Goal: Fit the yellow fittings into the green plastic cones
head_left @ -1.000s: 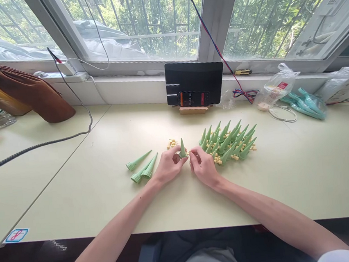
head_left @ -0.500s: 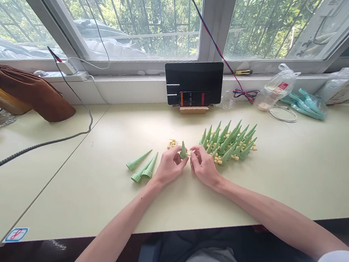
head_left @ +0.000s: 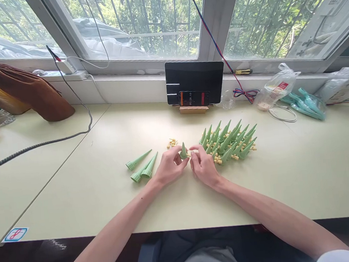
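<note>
My left hand (head_left: 169,167) is closed round the base of a green plastic cone (head_left: 183,150), which points up. My right hand (head_left: 202,165) pinches a small yellow part (head_left: 190,153) against the cone's side. A pile of green cones (head_left: 228,141) with yellow bits among them lies just right of my hands. Three green cones (head_left: 141,167) lie flat to the left. A few loose yellow parts (head_left: 172,142) sit just beyond my left hand.
A black tablet (head_left: 195,81) with a phone (head_left: 194,98) propped in front stands at the back by the window. A brown bag (head_left: 25,92) and a dark cable (head_left: 36,145) lie at left. Plastic bags (head_left: 276,86) and teal items (head_left: 306,102) sit at back right.
Hardly anything has moved. My fingers have shifted slightly round the cone and the yellow part; the phone's timer has advanced.
</note>
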`<state>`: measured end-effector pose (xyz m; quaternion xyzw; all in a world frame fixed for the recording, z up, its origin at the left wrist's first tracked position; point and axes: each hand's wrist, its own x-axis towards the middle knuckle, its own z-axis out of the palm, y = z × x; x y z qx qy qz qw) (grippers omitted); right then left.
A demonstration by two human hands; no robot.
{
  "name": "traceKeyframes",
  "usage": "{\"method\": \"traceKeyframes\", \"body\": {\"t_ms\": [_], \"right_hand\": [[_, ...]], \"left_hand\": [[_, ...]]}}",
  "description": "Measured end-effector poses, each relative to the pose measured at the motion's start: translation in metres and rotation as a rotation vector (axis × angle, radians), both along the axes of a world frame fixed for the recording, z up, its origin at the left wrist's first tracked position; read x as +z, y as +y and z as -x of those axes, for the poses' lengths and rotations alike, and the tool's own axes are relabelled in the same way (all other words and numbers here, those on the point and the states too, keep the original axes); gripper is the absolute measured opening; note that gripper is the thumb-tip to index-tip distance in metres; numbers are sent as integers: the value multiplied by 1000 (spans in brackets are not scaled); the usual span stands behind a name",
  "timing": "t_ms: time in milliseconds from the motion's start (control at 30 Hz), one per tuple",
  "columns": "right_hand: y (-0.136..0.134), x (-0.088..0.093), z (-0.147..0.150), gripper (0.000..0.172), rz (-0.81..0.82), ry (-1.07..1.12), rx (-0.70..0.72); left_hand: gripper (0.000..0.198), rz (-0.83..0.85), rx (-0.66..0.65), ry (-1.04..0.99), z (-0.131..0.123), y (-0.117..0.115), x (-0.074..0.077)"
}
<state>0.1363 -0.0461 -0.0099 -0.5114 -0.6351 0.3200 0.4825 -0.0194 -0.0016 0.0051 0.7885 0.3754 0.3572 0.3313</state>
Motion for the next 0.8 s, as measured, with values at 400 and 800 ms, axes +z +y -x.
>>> {"method": "traceKeyframes", "body": {"t_ms": [400,800], "right_hand": [[0,2,0,26,15,-17,7],[1,-1,0,26,15,-1,0]], "left_hand": [[11,-14,1,-16,0,0,-1],[11,-68,8,5,0,1,-2]]}}
